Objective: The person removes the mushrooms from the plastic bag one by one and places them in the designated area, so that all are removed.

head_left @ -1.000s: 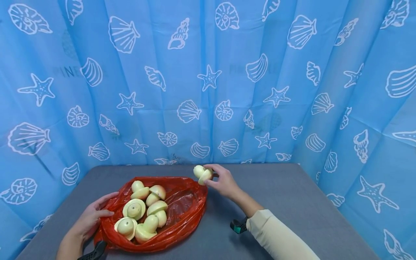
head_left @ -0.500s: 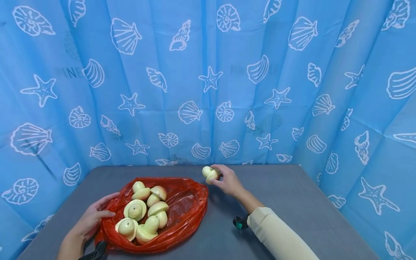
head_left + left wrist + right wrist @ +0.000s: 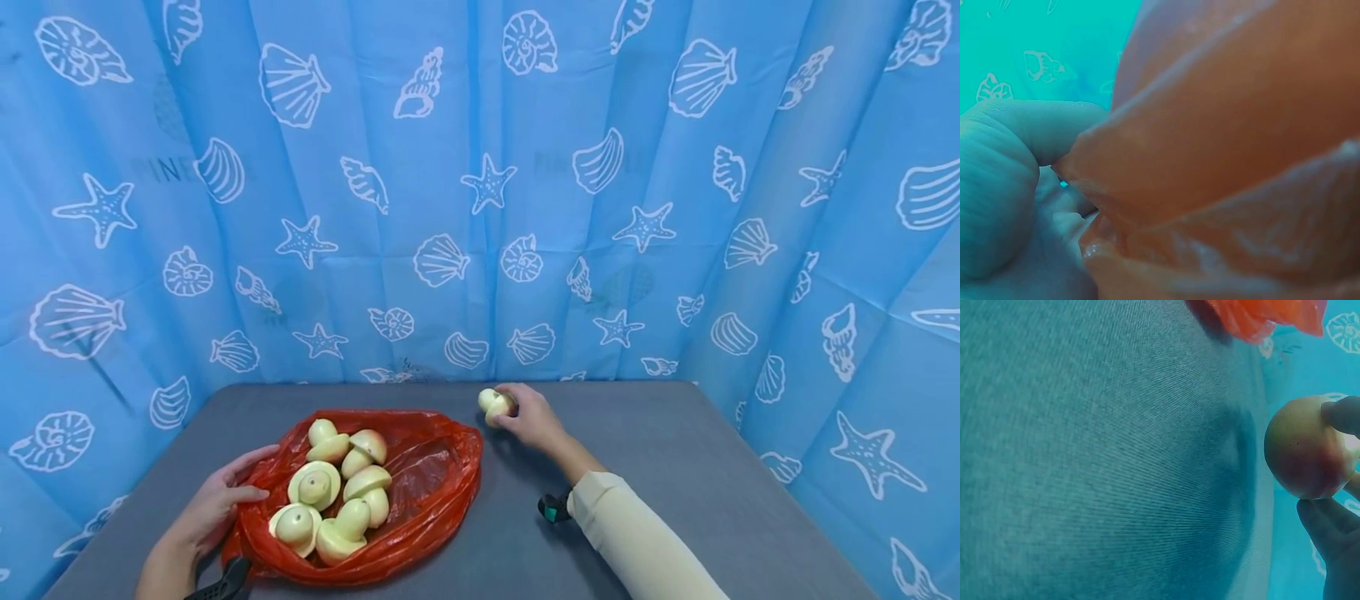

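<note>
A red plastic bag (image 3: 420, 500) lies wide-mouthed on the table, with several pale yellow mushroom-shaped pieces (image 3: 313, 485) inside its left half. At the bag's left rim my left hand (image 3: 213, 508) holds the plastic between thumb and fingers; up close, the sheet (image 3: 1210, 156) fills most of the left wrist view. Beyond the bag's right edge, my right hand (image 3: 534, 419) grips another mushroom-shaped piece (image 3: 495, 407) with thumb and fingers, its stem pointing left. The rounded cap (image 3: 1304, 450) shows a reddish blush in the right wrist view. A shadow falls on the cloth below it.
Grey cloth covers the table (image 3: 675, 483). Behind it and along both sides hangs a blue curtain (image 3: 480, 208) printed with white shells and starfish. The bag's right edge is close to the right hand.
My right hand has carried its mushroom-shaped piece right, away from the bag's rim, and slightly down. The left hand and the bag keep their places; the view has shifted slightly.
</note>
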Demonstrator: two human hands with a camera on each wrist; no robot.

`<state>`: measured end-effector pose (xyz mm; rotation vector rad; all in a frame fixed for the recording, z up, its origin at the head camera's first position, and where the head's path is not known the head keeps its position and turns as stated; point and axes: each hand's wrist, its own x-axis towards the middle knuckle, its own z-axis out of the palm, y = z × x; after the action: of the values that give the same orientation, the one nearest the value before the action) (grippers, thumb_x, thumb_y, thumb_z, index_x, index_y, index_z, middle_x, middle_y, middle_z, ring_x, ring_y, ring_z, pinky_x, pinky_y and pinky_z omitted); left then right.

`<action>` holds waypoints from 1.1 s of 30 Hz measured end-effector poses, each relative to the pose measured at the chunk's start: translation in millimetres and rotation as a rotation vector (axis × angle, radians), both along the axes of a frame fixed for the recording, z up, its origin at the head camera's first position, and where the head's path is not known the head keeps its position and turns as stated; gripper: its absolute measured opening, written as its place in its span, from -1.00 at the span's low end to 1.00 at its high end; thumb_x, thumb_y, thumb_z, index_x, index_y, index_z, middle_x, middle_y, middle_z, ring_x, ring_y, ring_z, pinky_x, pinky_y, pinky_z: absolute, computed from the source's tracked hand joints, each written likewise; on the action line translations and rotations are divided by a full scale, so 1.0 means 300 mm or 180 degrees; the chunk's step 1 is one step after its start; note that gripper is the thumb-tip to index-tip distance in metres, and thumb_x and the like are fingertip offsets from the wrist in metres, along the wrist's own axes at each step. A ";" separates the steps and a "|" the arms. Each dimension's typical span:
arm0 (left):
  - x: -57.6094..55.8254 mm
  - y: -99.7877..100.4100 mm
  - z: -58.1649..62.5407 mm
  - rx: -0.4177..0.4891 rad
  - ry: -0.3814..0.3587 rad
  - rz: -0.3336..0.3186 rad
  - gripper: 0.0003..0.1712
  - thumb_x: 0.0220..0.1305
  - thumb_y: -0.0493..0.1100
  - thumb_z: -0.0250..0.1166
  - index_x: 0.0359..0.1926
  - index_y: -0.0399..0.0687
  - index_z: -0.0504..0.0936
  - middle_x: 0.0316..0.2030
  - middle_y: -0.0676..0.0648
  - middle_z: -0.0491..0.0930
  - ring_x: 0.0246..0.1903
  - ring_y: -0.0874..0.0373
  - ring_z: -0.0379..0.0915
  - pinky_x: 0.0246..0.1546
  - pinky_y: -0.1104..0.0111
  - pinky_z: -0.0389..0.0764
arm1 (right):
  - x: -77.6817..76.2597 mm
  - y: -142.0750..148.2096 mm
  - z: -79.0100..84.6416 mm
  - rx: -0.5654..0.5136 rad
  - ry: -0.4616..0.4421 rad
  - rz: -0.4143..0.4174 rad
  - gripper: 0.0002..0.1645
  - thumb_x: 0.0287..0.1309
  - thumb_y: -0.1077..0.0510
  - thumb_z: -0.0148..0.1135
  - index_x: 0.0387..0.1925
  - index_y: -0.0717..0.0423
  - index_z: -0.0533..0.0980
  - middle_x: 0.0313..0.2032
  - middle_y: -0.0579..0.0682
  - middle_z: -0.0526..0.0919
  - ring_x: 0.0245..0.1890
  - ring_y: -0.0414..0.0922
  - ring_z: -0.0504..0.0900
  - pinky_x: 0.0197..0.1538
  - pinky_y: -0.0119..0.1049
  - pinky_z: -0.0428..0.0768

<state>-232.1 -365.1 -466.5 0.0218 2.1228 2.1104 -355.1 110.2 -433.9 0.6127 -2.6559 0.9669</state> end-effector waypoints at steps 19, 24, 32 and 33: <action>-0.001 0.011 0.009 -0.0018 -0.0002 0.0025 -0.20 0.26 -0.35 0.21 0.47 -0.22 0.11 0.41 -0.36 -0.03 0.13 0.07 0.33 0.07 0.10 0.53 | -0.055 -0.002 -0.009 0.0224 -0.0204 -0.0230 -0.44 0.04 0.14 0.44 0.12 0.14 0.54 0.06 0.10 0.57 0.03 0.02 0.52 0.04 -0.05 0.50; -0.001 0.006 0.003 0.0010 0.0000 0.0020 -0.22 0.28 -0.35 0.21 0.47 -0.21 0.11 0.37 -0.31 0.06 0.09 0.13 0.38 0.06 0.09 0.53 | -0.060 -0.007 -0.006 0.0237 -0.0181 -0.0213 -0.43 0.03 0.16 0.44 0.12 0.15 0.54 0.04 0.10 0.58 -0.01 0.02 0.53 0.01 -0.04 0.51; 0.000 0.003 -0.002 0.0033 0.0021 0.0018 -0.23 0.28 -0.35 0.21 0.46 -0.21 0.12 0.32 -0.21 0.17 0.07 0.16 0.39 0.06 0.10 0.54 | -0.064 -0.019 -0.005 0.0249 -0.0192 -0.0159 -0.44 0.04 0.18 0.43 0.13 0.16 0.54 0.06 0.11 0.58 0.03 0.03 0.52 0.04 -0.04 0.49; 0.000 0.003 -0.003 0.0035 0.0025 0.0028 -0.22 0.27 -0.35 0.21 0.46 -0.22 0.12 0.31 -0.20 0.17 0.07 0.16 0.40 0.06 0.10 0.54 | -0.065 -0.020 -0.005 0.0256 -0.0190 -0.0150 -0.44 0.04 0.18 0.43 0.12 0.16 0.54 0.05 0.11 0.58 0.03 0.03 0.52 0.04 -0.04 0.49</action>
<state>-232.0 -364.3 -467.3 0.0221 2.1196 2.1304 -374.6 104.2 -435.4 0.5439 -2.7600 0.8827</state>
